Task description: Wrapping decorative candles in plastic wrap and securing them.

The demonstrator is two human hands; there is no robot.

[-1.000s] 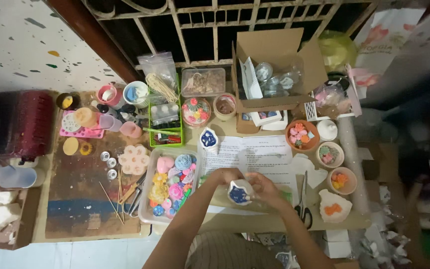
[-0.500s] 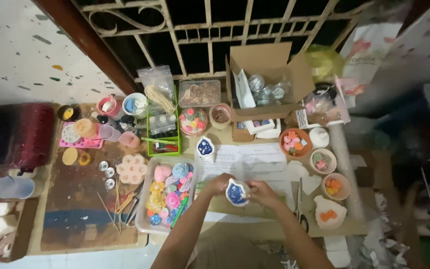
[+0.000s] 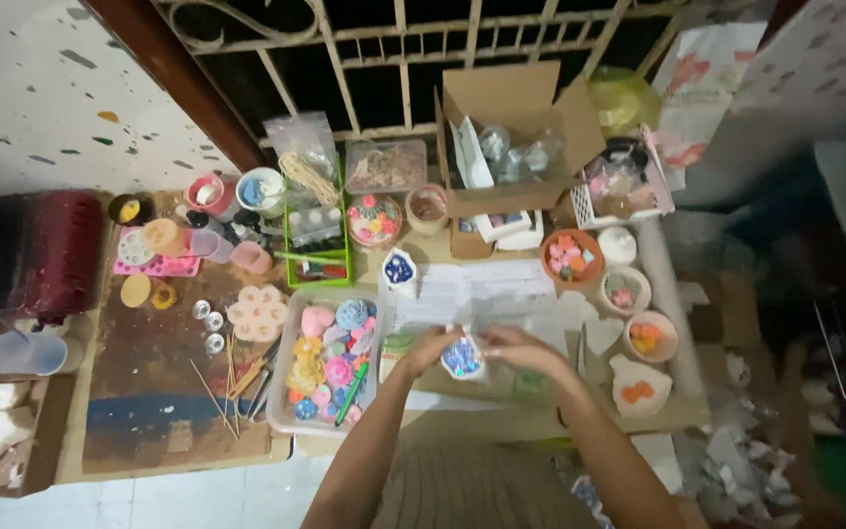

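Grip: both hands closed about one small white dish with blue filling, held between them just above the table.
Left hand: fingers curled on the dish's left edge.
Right hand: fingertips pinching the dish's right edge; exact finger placement too small to tell.
Dish position: centre of the head view, over a printed paper sheet, just right of the white tray.
White tray: rectangular, filled with small coloured moulded pieces in pink, blue and yellow.
Second small dish: white with blue centre, beyond the hands, near the sheet's left end.
Bowls at right: orange bowl with pink pieces; further small bowls near it.
Cardboard box: open, at the far edge, holding clear containers.
Wooden board: left of the tray, carrying thin sticks and a flower-shaped mould.
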